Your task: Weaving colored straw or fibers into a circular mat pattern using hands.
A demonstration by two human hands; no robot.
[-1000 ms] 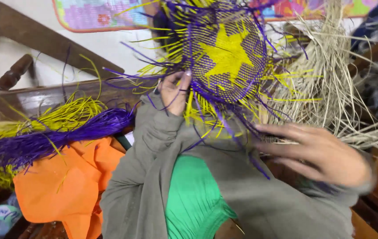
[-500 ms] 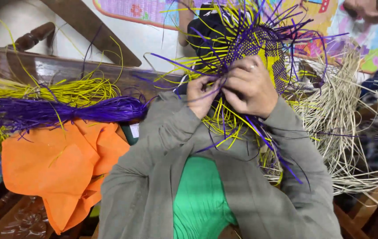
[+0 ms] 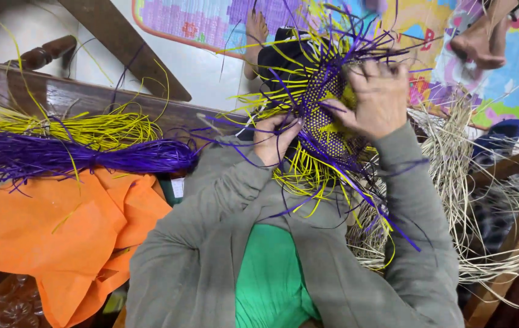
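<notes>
Our two hands work a purple and yellow woven piece held up in front of us

At the far left of the frame we see a bundle of yellow strands [image 3: 59, 127] lying over a bundle of purple strands [image 3: 89, 158], both resting just above a crumpled orange cloth [image 3: 59, 237] in the lower left; a dark wooden rail [image 3: 89, 97] runs behind them. Near the centre, our left hand [image 3: 276, 141] has its fingers curled closed, pinching loose strands at the lower left edge of the woven piece [image 3: 332, 121], which sits in the upper middle of the frame. To its right, our right hand [image 3: 376, 97] lies spread over the weave, fingers bent and pressing into it, gripping its upper right part. Further right a heap of pale straw [image 3: 466, 182] spills beside our grey sleeve, with a colourful mat [image 3: 515, 67] behind
</notes>
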